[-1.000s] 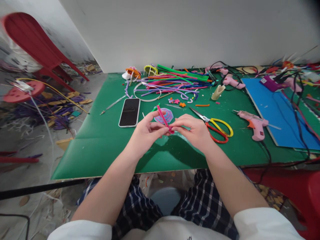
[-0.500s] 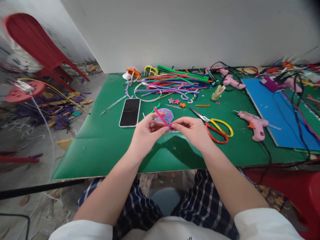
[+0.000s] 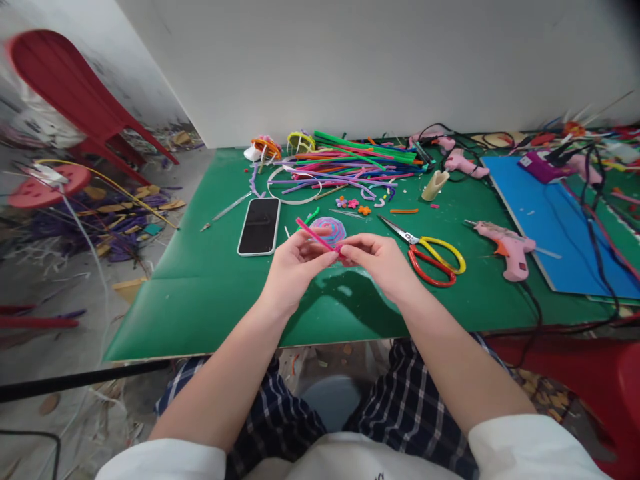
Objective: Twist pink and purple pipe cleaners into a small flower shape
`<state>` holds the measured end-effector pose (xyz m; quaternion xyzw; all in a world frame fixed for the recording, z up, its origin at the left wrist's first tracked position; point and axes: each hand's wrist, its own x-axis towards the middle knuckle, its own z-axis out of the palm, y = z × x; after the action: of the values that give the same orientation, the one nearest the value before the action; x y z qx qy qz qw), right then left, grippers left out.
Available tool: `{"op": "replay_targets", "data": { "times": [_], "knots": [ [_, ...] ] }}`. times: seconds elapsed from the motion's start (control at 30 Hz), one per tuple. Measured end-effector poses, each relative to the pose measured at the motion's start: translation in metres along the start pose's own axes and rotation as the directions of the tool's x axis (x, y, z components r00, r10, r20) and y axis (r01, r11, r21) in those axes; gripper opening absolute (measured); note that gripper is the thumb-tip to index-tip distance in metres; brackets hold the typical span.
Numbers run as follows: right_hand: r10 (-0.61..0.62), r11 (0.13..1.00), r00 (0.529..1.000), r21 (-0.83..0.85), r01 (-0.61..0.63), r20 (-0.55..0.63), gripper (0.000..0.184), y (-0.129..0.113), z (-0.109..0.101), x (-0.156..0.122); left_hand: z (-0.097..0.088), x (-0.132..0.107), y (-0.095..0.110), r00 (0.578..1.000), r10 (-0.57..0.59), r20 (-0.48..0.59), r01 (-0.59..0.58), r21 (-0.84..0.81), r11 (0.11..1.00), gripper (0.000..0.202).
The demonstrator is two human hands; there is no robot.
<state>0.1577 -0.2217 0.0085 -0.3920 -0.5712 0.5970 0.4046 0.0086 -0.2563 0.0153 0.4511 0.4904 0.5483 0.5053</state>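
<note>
Between my two hands is a pink pipe cleaner (image 3: 314,232), its straight end slanting up to the left and its other end bunched small at the fingertips. My left hand (image 3: 295,263) pinches it between thumb and fingers. The thumb and forefinger of my right hand (image 3: 383,261) close on the bunched end, partly hiding it. Just beyond the fingers lies a round pink, blue and purple coil (image 3: 332,229), with a green pipe cleaner piece (image 3: 313,215) beside it. Small pipe cleaner flowers (image 3: 353,203) and tweezers (image 3: 346,213) lie farther back.
Scissors (image 3: 425,250) with red and yellow handles lie right of my hands, and a phone (image 3: 259,227) lies left. A pink glue gun (image 3: 507,248) rests near a blue board (image 3: 545,227). Loose pipe cleaners (image 3: 350,160) are heaped at the back of the green table (image 3: 200,307).
The pink pipe cleaner's straight end has tipped lower and further left. Both hands stay close together in nearly the same place, still pinching it.
</note>
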Motion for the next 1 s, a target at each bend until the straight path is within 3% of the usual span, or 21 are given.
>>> {"op": "replay_targets", "data": {
  "times": [0.13,0.27,0.4,0.5,0.7,1.0],
  "knots": [
    [0.009,1.0,1.0,-0.019,-0.01,-0.012,0.016,0.0006,0.0001,0.0002,0.0022,0.0,-0.0021,0.997,0.038,-0.067,-0.04,-0.028,0.999,0.036],
    [-0.114,0.978,0.992,-0.183,0.103,-0.048,0.011,-0.0022,0.0029,-0.0029,0.0026,0.001,-0.0034,0.996,0.036,-0.078,-0.042,-0.078,0.996,0.036],
    [-0.304,0.856,0.951,-0.454,0.248,-0.054,0.01,-0.003,0.006,-0.0073,0.0018,0.0025,-0.0061,0.997,-0.001,-0.075,-0.008,-0.121,0.993,0.034],
    [-0.372,0.781,0.927,-0.553,0.289,-0.041,0.01,-0.002,0.0061,-0.0081,0.0017,0.003,-0.0079,0.997,-0.028,-0.067,0.017,-0.16,0.987,0.033],
    [-0.126,0.96,0.992,-0.254,0.116,-0.025,0.015,-0.0032,0.001,-0.0021,0.0028,0.0026,-0.0073,0.997,0.055,-0.052,-0.059,-0.076,0.995,0.035],
    [-0.058,0.983,0.997,-0.178,0.047,-0.056,0.014,-0.0006,-0.0004,0.0012,0.0041,0.0,-0.0037,0.998,0.069,-0.01,-0.067,0.139,0.988,0.041]
  ]
}}
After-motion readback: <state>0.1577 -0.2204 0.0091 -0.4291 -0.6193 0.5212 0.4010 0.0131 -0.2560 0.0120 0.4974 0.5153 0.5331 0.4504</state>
